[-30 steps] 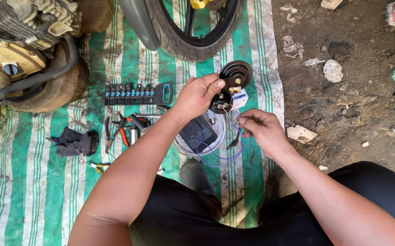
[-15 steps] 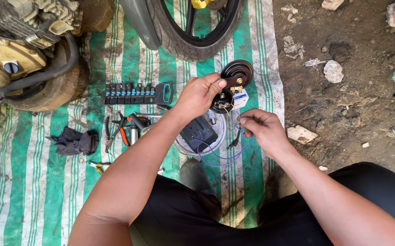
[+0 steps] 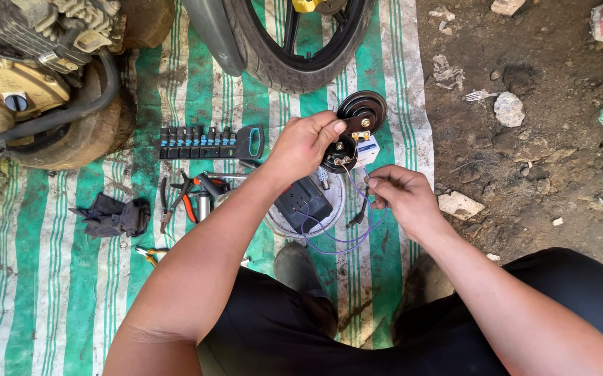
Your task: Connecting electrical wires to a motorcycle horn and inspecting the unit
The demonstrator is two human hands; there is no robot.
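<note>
Above the green striped tarp (image 3: 51, 278), my left hand (image 3: 301, 143) fingers pinched a small round black horn (image 3: 339, 152), my right hand (image 3: 402, 198) fingers pressed together on its purple wire (image 3: 336, 240), motorcycle tyre (image 3: 280, 66) beyond.

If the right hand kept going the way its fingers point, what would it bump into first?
The right hand points up and left, pinching thin wires. Going straight on, it would probably first meet the small round black part that the left hand holds, though depth is hard to judge from above.
</note>
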